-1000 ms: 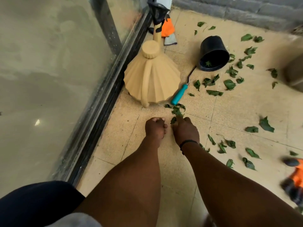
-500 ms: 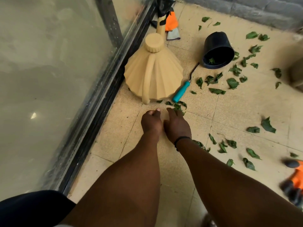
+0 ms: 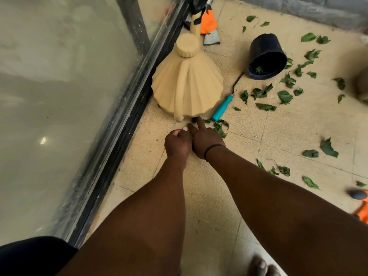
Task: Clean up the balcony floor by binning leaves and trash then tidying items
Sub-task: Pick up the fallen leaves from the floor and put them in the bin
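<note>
Both hands moved forward; right hand [image 3: 207,139] fingers extended, left hand [image 3: 177,142] fisted.

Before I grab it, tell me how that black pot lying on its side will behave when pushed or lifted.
The black pot lies tipped over on the tiled floor, and its round, tapered wall suggests a push would likely roll it in a curve. It holds only a leaf, so it is probably light. It looks like stiff plastic, unlikely to flop.

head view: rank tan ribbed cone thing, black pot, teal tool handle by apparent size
1. Tan ribbed cone, clearly largest.
2. Black pot, lying on its side; it sits farther from the camera, so its true size is less sure.
3. Teal tool handle, smallest.
</note>
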